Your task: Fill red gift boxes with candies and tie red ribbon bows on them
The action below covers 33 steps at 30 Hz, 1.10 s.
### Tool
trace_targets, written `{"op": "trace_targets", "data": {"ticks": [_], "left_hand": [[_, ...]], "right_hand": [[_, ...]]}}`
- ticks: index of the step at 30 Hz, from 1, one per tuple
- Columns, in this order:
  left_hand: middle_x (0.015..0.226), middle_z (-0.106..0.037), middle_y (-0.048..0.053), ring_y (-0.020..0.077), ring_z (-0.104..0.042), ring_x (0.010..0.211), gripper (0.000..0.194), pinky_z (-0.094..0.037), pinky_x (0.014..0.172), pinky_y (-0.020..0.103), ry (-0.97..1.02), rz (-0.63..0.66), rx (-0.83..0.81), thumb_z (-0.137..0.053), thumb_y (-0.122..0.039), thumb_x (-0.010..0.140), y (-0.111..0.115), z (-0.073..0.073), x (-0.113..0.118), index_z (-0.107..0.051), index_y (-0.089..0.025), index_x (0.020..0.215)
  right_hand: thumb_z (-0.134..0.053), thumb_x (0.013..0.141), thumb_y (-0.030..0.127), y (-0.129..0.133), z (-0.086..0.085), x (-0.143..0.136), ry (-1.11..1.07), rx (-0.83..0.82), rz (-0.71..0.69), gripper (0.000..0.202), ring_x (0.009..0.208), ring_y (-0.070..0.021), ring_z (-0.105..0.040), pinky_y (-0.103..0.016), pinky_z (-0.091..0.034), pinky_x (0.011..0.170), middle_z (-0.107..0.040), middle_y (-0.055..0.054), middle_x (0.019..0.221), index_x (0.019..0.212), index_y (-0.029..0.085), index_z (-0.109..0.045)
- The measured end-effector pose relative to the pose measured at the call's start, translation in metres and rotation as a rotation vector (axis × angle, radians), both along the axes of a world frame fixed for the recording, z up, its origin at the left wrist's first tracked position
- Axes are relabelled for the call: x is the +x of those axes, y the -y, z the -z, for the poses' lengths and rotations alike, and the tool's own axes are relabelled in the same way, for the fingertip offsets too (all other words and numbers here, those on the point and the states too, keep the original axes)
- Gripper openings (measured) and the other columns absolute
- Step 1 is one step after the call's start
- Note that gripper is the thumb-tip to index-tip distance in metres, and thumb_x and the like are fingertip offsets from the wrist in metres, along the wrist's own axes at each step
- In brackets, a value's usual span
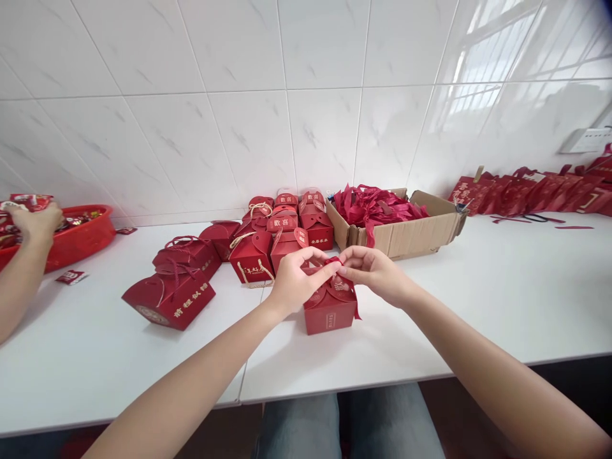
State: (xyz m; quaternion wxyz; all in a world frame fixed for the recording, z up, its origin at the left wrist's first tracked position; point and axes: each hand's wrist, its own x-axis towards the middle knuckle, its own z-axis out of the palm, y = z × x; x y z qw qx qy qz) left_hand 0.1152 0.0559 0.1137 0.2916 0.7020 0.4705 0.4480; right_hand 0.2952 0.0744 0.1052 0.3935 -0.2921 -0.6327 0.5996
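Observation:
A small red gift box (329, 315) stands on the white table in front of me. Over its top, my left hand (299, 278) and my right hand (373, 271) meet, each with its fingers pinched on the red ribbon (333, 261). One ribbon end hangs down the box's right side. Just behind, a cardboard carton (406, 237) holds a heap of red ribbons (375, 207). The exact loop of ribbon between my fingertips is partly hidden.
Several red boxes (251, 255) stand behind and left, with more handled boxes (172, 296) farther left. Another person's hand (38, 220) is over a red basin (88, 239) of packets. Red bags (516, 194) line the wall at right.

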Motion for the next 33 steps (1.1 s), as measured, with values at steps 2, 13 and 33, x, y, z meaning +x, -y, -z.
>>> {"op": "trace_targets", "data": {"ticks": [2, 13, 33], "left_hand": [[0.078, -0.07, 0.004, 0.017, -0.064, 0.071, 0.025, -0.051, 0.067, 0.027, 0.008, -0.006, 0.011, -0.065, -0.042, 0.077, -0.001, -0.003, 0.002, -0.065, -0.017, 0.076], [0.083, -0.071, 0.005, 0.0198, -0.064, 0.083, 0.023, -0.048, 0.081, 0.03, -0.061, -0.052, 0.116, -0.059, -0.037, 0.082, -0.004, -0.009, -0.004, -0.07, -0.018, 0.077], [0.051, -0.037, -0.005, 0.0087, -0.036, 0.05, 0.041, -0.03, 0.051, 0.024, -0.061, 0.126, -0.387, -0.061, -0.044, 0.075, 0.014, -0.031, -0.035, -0.042, -0.018, 0.051]], "right_hand": [[-0.071, 0.075, 0.038, 0.0, 0.002, -0.001, 0.024, 0.004, 0.067, 0.027, 0.063, -0.0118, -0.059, -0.027, -0.046, 0.065, -0.065, 0.002, 0.065, 0.088, 0.018, -0.056], [-0.068, 0.074, 0.042, -0.006, 0.006, -0.007, 0.234, 0.031, 0.04, 0.026, 0.057, -0.0108, -0.053, -0.025, -0.041, 0.056, -0.063, 0.001, 0.065, 0.085, 0.018, -0.071], [-0.053, 0.077, 0.021, 0.014, 0.005, -0.038, 0.517, 0.398, 0.378, 0.019, 0.053, -0.0122, -0.05, -0.025, -0.037, 0.052, -0.064, 0.001, 0.06, 0.074, 0.021, -0.071]]}}
